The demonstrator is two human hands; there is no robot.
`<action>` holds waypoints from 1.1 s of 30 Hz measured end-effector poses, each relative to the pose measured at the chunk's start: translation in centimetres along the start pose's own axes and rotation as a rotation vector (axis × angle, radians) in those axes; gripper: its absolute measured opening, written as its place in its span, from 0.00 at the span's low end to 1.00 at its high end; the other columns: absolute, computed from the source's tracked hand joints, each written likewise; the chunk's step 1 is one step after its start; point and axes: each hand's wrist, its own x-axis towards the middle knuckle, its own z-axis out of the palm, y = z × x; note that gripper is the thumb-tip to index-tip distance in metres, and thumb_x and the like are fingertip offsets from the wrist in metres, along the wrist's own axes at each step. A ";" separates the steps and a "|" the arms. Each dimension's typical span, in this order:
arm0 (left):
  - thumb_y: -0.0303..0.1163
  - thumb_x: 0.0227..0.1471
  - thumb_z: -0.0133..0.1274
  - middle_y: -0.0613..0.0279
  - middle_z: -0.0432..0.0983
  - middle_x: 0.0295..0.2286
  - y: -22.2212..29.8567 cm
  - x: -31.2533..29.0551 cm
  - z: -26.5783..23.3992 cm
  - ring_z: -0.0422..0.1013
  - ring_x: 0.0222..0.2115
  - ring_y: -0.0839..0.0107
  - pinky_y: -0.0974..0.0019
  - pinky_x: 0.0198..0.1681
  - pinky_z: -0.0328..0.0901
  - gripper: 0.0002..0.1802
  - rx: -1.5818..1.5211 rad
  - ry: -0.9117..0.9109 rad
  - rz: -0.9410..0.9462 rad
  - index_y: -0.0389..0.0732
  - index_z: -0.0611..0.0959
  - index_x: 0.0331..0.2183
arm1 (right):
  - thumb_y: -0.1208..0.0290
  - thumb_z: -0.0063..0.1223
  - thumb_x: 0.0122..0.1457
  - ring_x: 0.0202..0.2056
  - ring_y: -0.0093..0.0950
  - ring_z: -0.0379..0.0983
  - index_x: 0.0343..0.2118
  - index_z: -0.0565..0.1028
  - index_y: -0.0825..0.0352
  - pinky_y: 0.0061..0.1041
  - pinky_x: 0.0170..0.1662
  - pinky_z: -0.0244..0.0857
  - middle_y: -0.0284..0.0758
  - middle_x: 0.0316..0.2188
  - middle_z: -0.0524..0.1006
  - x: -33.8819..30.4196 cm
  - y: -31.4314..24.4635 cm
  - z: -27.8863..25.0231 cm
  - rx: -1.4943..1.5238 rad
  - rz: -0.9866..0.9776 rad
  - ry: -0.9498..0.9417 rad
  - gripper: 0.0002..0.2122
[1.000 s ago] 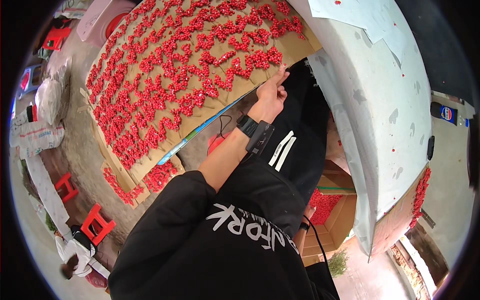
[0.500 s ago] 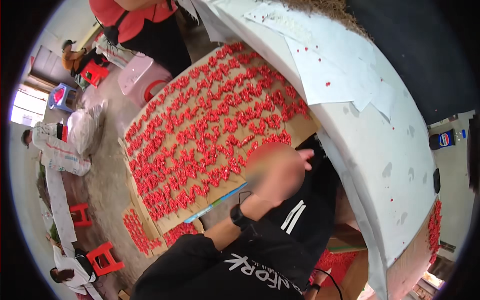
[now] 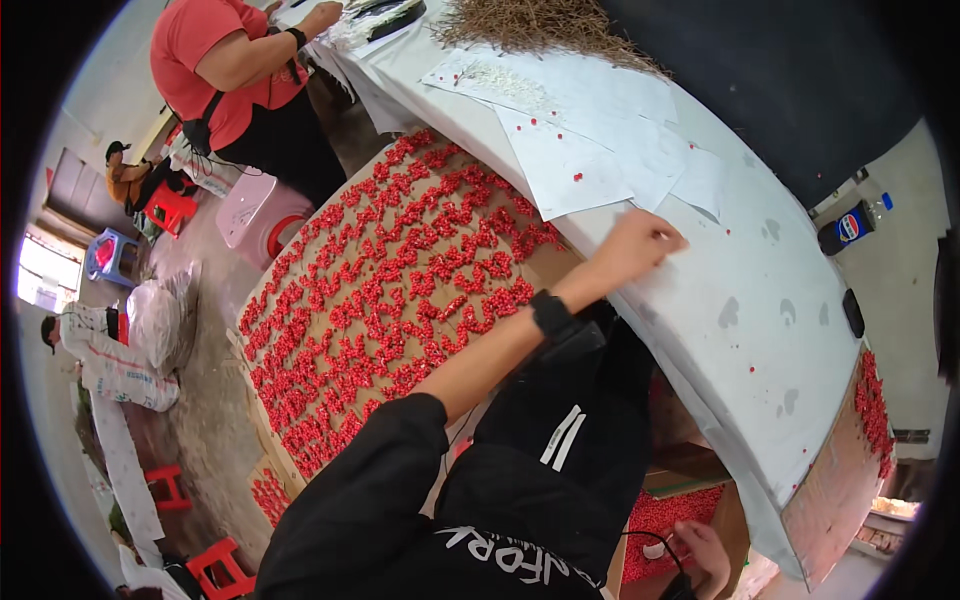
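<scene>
Berries (image 3: 655, 508), red and loose, fill a cardboard box (image 3: 737, 512) at the frame's lower right; the worker's right hand (image 3: 703, 552) is over them, fingers bent beside a small white piece (image 3: 655, 551), and I cannot tell whether they grip it; the left hand (image 3: 640, 246), right of centre, is over the white table (image 3: 690, 290), fingers curled, whether around anything I cannot tell; red sprigs (image 3: 372, 350) lie in rows, centre left.

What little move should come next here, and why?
Probably the right hand should gather a few red berries from the cardboard box, since it is right beside that pile, whereas the left hand is up by the white-covered table, away from the box.
</scene>
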 end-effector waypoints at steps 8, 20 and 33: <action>0.26 0.46 0.45 0.54 0.76 0.17 -3.3 5.3 -9.1 0.72 0.17 0.66 0.62 0.24 0.65 0.13 0.174 0.485 0.208 0.31 0.81 0.32 | 0.60 0.42 0.62 0.21 0.25 0.74 0.32 0.75 0.68 0.21 0.24 0.69 0.33 0.18 0.73 3.6 0.0 -1.2 -0.051 -0.167 0.125 0.15; 0.40 0.48 0.54 0.41 0.76 0.31 -7.5 9.2 -34.1 0.73 0.35 0.46 0.54 0.40 0.66 0.19 1.206 0.806 0.171 0.34 0.81 0.36 | 0.64 0.39 0.59 0.22 0.27 0.75 0.35 0.73 0.67 0.26 0.22 0.70 0.36 0.23 0.76 16.5 28.6 -2.1 0.378 0.282 0.381 0.13; 0.39 0.46 0.55 0.47 0.78 0.27 -5.9 12.3 -34.2 0.75 0.31 0.50 0.54 0.36 0.68 0.12 1.358 0.799 -0.035 0.42 0.85 0.28 | 0.56 0.42 0.56 0.25 0.31 0.75 0.40 0.69 0.64 0.27 0.25 0.68 0.39 0.29 0.76 14.5 32.8 2.2 0.352 0.493 0.369 0.17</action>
